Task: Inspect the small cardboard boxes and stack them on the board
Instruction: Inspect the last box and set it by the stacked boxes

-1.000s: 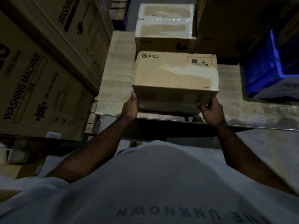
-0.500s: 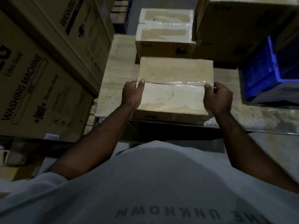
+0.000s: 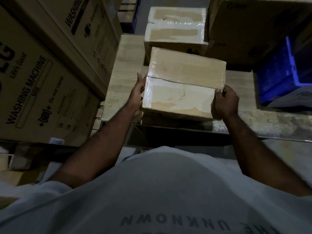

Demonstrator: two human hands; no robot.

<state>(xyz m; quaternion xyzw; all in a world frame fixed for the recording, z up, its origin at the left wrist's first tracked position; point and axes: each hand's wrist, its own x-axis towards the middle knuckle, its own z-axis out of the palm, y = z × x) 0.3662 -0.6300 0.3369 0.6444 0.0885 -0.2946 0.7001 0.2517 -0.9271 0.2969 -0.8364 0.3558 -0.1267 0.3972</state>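
- A dim storeroom, with cartons packed closely round a pale wooden board (image 3: 125,68) that lies flat in the middle.
- A small brown cardboard box (image 3: 184,85), its top seam sealed with clear shiny tape, is over the near middle of the board and turned a little askew to the board's edges. I cannot tell whether its underside touches the board.
- Both hands are on this box. The left hand (image 3: 137,93) lies flat against its left side with the fingers straight, pressing inward.
- The right hand (image 3: 225,103) grasps the right side, fingers curled round the edge and thumb on the top face.
- At the far end of the board stands a second taped cardboard box (image 3: 175,29), just behind the held one. Its top is also glossy with tape.
- To the left of the board are tall brown washing machine cartons (image 3: 42,92), stacked close against its edge.
- On the right side of the board sits a blue plastic crate (image 3: 285,78), with a large dark carton (image 3: 253,31) behind it at the far right corner.
- The person's white shirt (image 3: 160,191) fills the space nearest the board's front edge.
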